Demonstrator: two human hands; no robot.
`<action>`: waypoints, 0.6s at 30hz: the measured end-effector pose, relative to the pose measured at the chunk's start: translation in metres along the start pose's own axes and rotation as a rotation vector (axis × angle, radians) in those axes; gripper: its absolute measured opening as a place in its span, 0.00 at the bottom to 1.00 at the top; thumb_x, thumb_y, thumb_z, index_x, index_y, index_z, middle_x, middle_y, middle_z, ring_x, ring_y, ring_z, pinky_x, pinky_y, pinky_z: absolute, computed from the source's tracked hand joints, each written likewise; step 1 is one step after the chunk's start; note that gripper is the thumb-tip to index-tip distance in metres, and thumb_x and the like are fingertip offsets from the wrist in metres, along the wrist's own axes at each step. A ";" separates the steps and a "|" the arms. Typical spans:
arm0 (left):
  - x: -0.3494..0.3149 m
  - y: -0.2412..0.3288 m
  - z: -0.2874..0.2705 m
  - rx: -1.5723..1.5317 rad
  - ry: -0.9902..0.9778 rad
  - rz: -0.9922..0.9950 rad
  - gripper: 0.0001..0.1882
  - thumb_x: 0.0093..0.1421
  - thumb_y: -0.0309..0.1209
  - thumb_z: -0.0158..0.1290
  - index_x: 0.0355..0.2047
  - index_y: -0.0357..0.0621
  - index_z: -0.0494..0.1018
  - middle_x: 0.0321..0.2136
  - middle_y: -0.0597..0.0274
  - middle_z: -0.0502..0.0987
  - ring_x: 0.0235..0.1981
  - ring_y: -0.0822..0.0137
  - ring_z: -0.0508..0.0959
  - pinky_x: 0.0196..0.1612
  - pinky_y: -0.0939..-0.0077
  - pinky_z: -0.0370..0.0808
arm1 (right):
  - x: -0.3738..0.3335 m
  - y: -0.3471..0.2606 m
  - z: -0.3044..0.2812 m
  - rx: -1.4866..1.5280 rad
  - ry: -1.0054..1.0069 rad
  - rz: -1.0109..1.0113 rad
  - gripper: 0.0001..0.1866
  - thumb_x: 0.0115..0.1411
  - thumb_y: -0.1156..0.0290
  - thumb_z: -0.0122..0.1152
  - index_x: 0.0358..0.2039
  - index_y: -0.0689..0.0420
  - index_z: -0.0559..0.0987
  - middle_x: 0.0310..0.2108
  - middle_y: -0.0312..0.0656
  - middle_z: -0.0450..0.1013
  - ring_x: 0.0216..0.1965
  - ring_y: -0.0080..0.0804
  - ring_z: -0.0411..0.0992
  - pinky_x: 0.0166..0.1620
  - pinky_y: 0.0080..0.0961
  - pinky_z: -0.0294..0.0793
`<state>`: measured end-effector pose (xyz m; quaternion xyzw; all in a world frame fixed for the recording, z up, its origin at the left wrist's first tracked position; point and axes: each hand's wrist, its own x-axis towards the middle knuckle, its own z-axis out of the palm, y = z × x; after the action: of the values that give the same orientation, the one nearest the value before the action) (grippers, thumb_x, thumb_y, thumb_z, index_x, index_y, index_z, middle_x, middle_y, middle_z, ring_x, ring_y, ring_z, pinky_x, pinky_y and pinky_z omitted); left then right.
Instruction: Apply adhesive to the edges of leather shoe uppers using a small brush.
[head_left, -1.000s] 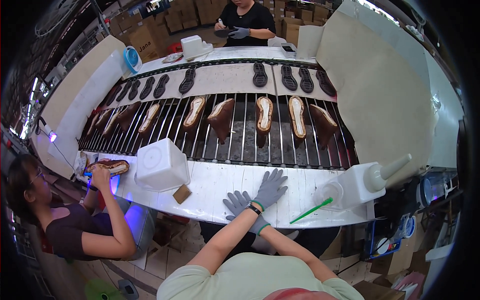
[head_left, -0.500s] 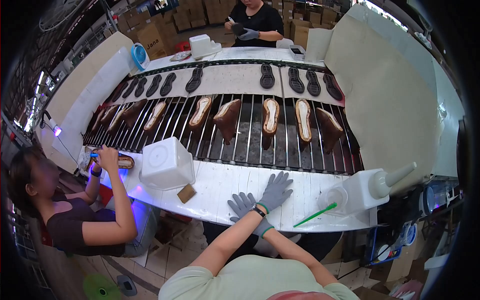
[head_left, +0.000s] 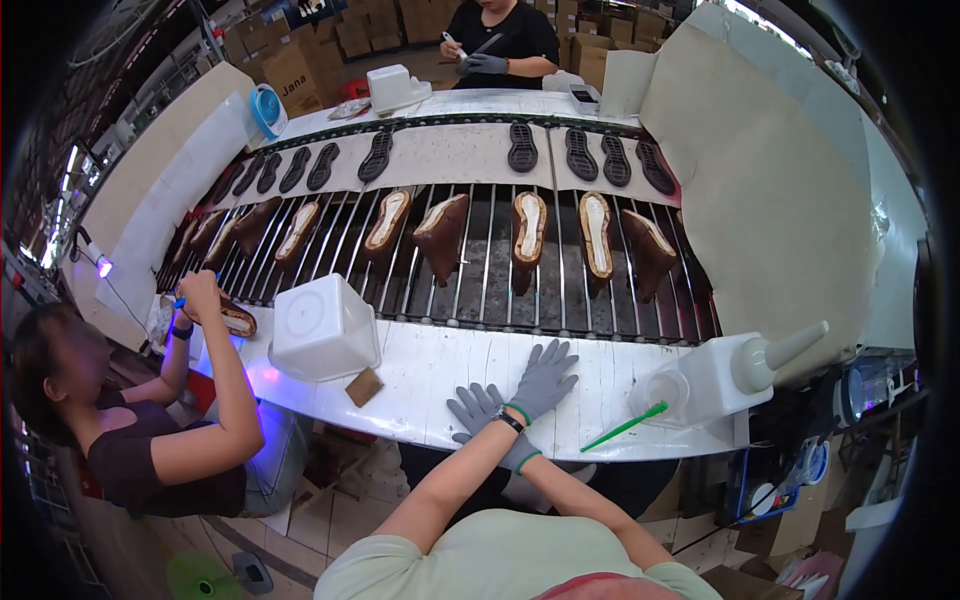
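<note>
Both my hands wear grey gloves and rest flat on the white worktable [head_left: 420, 375], crossed at the wrists. My left hand [head_left: 545, 378] lies fingers spread, pointing toward the roller conveyor [head_left: 480, 290]. Under its wrist, my right hand [head_left: 478, 408] points left, fingers apart. Neither holds anything. A green-handled brush [head_left: 625, 427] sticking out of a small cup [head_left: 665, 392] lies to the right of my hands. Brown shoe uppers, including one [head_left: 528, 235] straight ahead, sit sole-up on the rollers.
A white square tub [head_left: 322, 327] and a brown pad [head_left: 364, 387] stand at left. A white squeeze bottle [head_left: 735, 368] lies at right. Black soles [head_left: 522, 147] lie on the far belt. A seated person [head_left: 150, 420] at left holds a shoe; another person [head_left: 495, 40] works across.
My hands have stayed crossed on the table. The person at left has moved the raised hand and shoe a little. The view has shifted slightly.
</note>
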<state>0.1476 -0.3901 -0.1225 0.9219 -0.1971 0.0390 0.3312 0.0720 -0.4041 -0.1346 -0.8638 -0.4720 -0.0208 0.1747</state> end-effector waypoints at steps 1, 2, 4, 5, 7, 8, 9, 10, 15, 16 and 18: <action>0.003 -0.002 -0.001 -0.001 0.005 0.002 0.26 0.63 0.45 0.46 0.57 0.47 0.68 0.64 0.50 0.60 0.67 0.51 0.54 0.69 0.52 0.44 | 0.003 0.002 -0.001 -0.006 0.021 -0.005 0.34 0.64 0.47 0.43 0.67 0.49 0.57 0.68 0.47 0.51 0.69 0.50 0.46 0.68 0.53 0.41; 0.004 -0.002 -0.001 0.001 0.010 0.001 0.26 0.63 0.45 0.46 0.57 0.47 0.68 0.64 0.50 0.60 0.67 0.51 0.54 0.69 0.52 0.44 | 0.004 0.002 -0.003 -0.008 0.022 -0.010 0.34 0.64 0.47 0.43 0.67 0.49 0.57 0.68 0.47 0.51 0.69 0.50 0.46 0.68 0.53 0.41; 0.002 -0.001 0.000 0.018 -0.015 0.010 0.26 0.64 0.46 0.46 0.58 0.47 0.68 0.64 0.50 0.59 0.67 0.51 0.54 0.69 0.52 0.43 | 0.002 0.001 -0.004 -0.035 -0.068 0.012 0.34 0.64 0.47 0.43 0.67 0.49 0.58 0.68 0.47 0.52 0.69 0.50 0.47 0.68 0.52 0.41; 0.001 0.000 -0.001 0.018 -0.046 0.005 0.27 0.64 0.47 0.45 0.59 0.47 0.66 0.64 0.49 0.59 0.68 0.50 0.53 0.69 0.51 0.43 | 0.002 0.003 -0.001 -0.036 -0.067 0.009 0.34 0.64 0.47 0.43 0.67 0.49 0.58 0.68 0.47 0.52 0.69 0.50 0.47 0.68 0.52 0.41; 0.003 -0.001 -0.002 0.052 -0.032 0.024 0.28 0.64 0.48 0.44 0.60 0.47 0.66 0.65 0.49 0.58 0.68 0.50 0.52 0.69 0.51 0.43 | 0.003 0.006 0.004 -0.036 0.018 -0.006 0.34 0.64 0.46 0.43 0.66 0.49 0.58 0.68 0.46 0.52 0.69 0.50 0.47 0.68 0.52 0.42; 0.002 0.000 -0.002 0.085 -0.021 0.043 0.28 0.65 0.48 0.44 0.60 0.47 0.65 0.65 0.49 0.57 0.68 0.50 0.52 0.69 0.50 0.43 | 0.002 0.005 0.006 -0.031 0.015 -0.005 0.34 0.64 0.46 0.43 0.66 0.49 0.58 0.68 0.46 0.52 0.69 0.50 0.47 0.68 0.52 0.42; 0.001 0.002 -0.001 0.082 -0.025 0.039 0.28 0.65 0.48 0.44 0.60 0.47 0.65 0.65 0.49 0.57 0.68 0.50 0.52 0.69 0.50 0.43 | 0.001 0.004 0.007 -0.031 0.014 -0.001 0.34 0.64 0.46 0.43 0.66 0.48 0.58 0.68 0.46 0.52 0.69 0.50 0.47 0.68 0.52 0.42; 0.001 0.003 -0.001 0.084 -0.019 0.037 0.28 0.65 0.48 0.44 0.60 0.47 0.65 0.65 0.49 0.57 0.68 0.49 0.52 0.69 0.51 0.43 | 0.002 0.005 0.007 -0.036 0.016 -0.001 0.34 0.64 0.46 0.43 0.66 0.48 0.58 0.68 0.46 0.52 0.69 0.50 0.47 0.68 0.52 0.42; 0.004 0.004 -0.003 0.046 -0.052 0.015 0.28 0.65 0.49 0.44 0.61 0.47 0.64 0.65 0.48 0.58 0.67 0.47 0.52 0.69 0.51 0.44 | 0.001 0.006 0.005 -0.013 0.019 0.002 0.33 0.64 0.47 0.43 0.66 0.48 0.58 0.68 0.46 0.52 0.68 0.50 0.48 0.68 0.53 0.42; 0.005 0.004 -0.003 0.041 -0.056 0.011 0.29 0.66 0.50 0.43 0.61 0.46 0.64 0.65 0.48 0.57 0.68 0.48 0.52 0.69 0.51 0.44 | 0.001 0.007 0.005 -0.002 0.044 -0.003 0.33 0.64 0.47 0.43 0.66 0.48 0.58 0.68 0.46 0.52 0.68 0.50 0.48 0.68 0.53 0.42; 0.005 0.005 -0.004 0.033 -0.062 0.013 0.30 0.66 0.50 0.42 0.61 0.45 0.64 0.65 0.49 0.57 0.68 0.49 0.52 0.69 0.51 0.43 | 0.000 0.007 0.006 -0.006 0.028 0.002 0.33 0.65 0.47 0.43 0.66 0.48 0.58 0.68 0.46 0.52 0.68 0.50 0.48 0.68 0.53 0.42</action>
<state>0.1505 -0.3933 -0.1155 0.9267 -0.2127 0.0158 0.3094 0.0770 -0.4060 -0.1423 -0.8644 -0.4688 -0.0342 0.1787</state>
